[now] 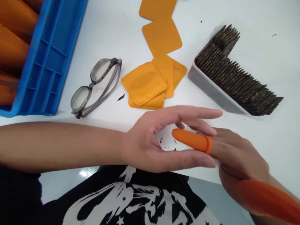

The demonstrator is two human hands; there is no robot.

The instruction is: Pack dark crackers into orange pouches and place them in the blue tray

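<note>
My left hand (152,140) lies palm-up near the table's front edge, fingers spread toward the right, holding nothing. My right hand (236,156) comes in from the lower right; its forefinger wears an orange rubber finger cot (192,140) that points into the left palm, between the left thumb and fingers. A second orange cot (267,200) covers the right thumb, blurred at the frame's corner. Small dark crumbs lie on the table under the hands.
Orange square pouches (150,82) lie in a loose pile and a row toward the back. A clear tray (212,89) of dark thin pieces stands at right. Grey eyeglasses (96,87) lie beside a blue crate (50,59) holding orange packs.
</note>
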